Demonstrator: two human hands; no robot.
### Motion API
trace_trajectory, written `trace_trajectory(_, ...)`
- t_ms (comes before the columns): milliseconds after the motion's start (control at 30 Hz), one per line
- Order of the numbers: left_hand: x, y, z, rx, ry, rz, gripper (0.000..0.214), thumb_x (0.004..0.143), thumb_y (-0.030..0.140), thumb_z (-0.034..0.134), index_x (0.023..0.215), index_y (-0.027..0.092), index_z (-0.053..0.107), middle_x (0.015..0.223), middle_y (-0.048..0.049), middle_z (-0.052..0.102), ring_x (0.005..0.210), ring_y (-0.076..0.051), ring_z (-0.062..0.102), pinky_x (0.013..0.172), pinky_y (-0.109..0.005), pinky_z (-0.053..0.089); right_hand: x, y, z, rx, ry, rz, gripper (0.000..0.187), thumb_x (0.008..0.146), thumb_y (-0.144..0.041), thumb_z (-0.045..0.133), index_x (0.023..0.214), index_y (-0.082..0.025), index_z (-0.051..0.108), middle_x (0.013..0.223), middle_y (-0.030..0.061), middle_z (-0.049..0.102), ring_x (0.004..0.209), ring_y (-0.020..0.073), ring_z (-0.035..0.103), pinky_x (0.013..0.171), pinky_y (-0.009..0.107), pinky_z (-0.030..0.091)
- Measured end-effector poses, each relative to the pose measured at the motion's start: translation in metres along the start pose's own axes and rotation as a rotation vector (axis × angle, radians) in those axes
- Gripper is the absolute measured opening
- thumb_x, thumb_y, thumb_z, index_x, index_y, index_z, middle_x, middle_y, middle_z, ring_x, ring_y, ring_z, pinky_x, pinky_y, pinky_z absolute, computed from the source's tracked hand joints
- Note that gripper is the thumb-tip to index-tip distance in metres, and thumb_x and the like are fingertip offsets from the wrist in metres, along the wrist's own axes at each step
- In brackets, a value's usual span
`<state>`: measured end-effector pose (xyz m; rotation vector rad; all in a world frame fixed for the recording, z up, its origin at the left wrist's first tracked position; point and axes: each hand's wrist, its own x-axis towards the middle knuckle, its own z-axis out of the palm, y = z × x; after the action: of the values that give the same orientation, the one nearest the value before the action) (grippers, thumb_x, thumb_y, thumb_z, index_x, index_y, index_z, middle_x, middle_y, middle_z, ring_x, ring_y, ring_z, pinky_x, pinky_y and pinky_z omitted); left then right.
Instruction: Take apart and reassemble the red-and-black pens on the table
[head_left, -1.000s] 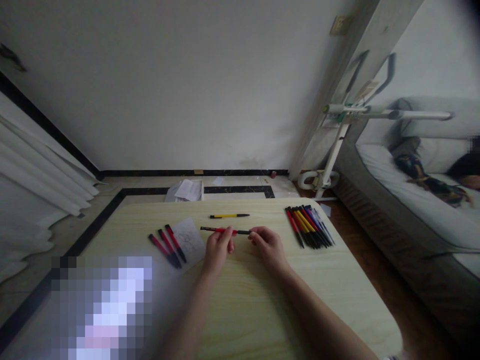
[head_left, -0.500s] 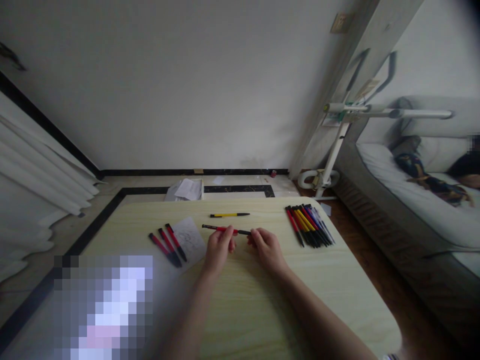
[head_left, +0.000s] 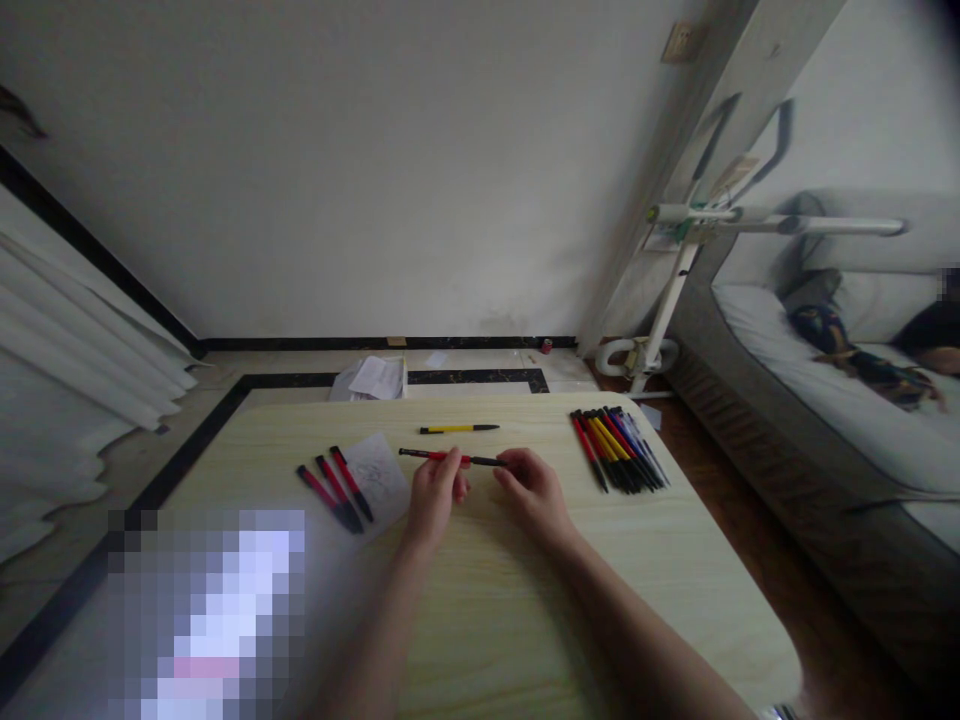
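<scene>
Above the table, a red and black pen (head_left: 480, 461) lies nearly level between my two hands. My left hand (head_left: 435, 492) pinches its red barrel between thumb and fingers, with the black end sticking out to the left. At the other end, the fingers of my right hand (head_left: 534, 490) curl around the pen's dark tip, which they partly hide. Just beyond the hands rests a yellow and black pen (head_left: 459, 429). Several red, yellow, blue and clear pens (head_left: 616, 450) lie in a bundle to the right. Three red and black pens (head_left: 345, 485) lie at the left.
A sheet of paper with a drawing (head_left: 379, 480) lies partly under the left pens. The pale wooden table (head_left: 495, 620) has rounded corners. Beyond it are a box with papers (head_left: 375, 378), white exercise equipment (head_left: 667, 300) and a sofa (head_left: 765, 420) with a person partly visible.
The red pen has shifted slightly left with my left hand. My right hand's fingers have changed position at the tip, and more of the dark end shows. The other pens stay put.
</scene>
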<state>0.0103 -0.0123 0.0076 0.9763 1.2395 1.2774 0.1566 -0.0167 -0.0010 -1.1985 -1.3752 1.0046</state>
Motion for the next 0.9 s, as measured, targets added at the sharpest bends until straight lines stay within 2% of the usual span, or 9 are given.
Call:
trace_trajectory(433, -0.0004, 0.0015, 0.0004, 0.0, -0.023, -0.003, 0.033, 0.075, 0.042, 0.051, 0.06, 0.013, 0.055, 0.04, 0.003, 0.044, 0.043, -0.01, 0.045, 0.046, -0.022, 0.035, -0.0036, -0.0062, -0.0023, -0.112, -0.042, -0.034, 0.019, 0.08, -0.034, 0.049, 0.079, -0.016, 0.057, 0.066, 0.002, 0.059, 0.061, 0.0136, 0.052, 0.056, 0.024, 0.04)
trace_trajectory(733, -0.0014, 0.0025, 0.0002, 0.04, -0.054, -0.003, 0.034, 0.073, 0.044, 0.052, 0.062, 0.013, 0.057, 0.04, 0.0026, 0.045, 0.042, -0.011, 0.046, 0.045, -0.022, 0.034, -0.0035, -0.0099, -0.0034, -0.167, -0.091, -0.004, 0.036, 0.085, -0.039, 0.037, 0.061, -0.016, 0.053, 0.058, 0.0004, 0.053, 0.056, 0.0119, 0.048, 0.054, 0.022, 0.037)
trace_trajectory(800, -0.0013, 0.0027, 0.0006, 0.044, -0.039, 0.008, 0.033, 0.074, 0.043, 0.051, 0.062, 0.013, 0.056, 0.039, 0.0032, 0.044, 0.042, -0.01, 0.045, 0.045, -0.022, 0.033, -0.0033, -0.0089, -0.0021, -0.167, -0.089, -0.004, 0.032, 0.084, -0.039, 0.039, 0.066, -0.017, 0.054, 0.059, 0.0, 0.053, 0.056, 0.012, 0.048, 0.054, 0.022, 0.037)
trace_trajectory(900, -0.0012, 0.0029, 0.0012, 0.04, -0.009, 0.01, 0.033, 0.075, 0.043, 0.05, 0.062, 0.013, 0.056, 0.039, 0.0036, 0.043, 0.043, -0.01, 0.045, 0.045, -0.021, 0.034, -0.0036, -0.007, 0.0001, -0.152, -0.067, -0.022, 0.022, 0.08, -0.036, 0.048, 0.085, -0.017, 0.055, 0.065, -0.0001, 0.055, 0.057, 0.0122, 0.048, 0.053, 0.022, 0.038)
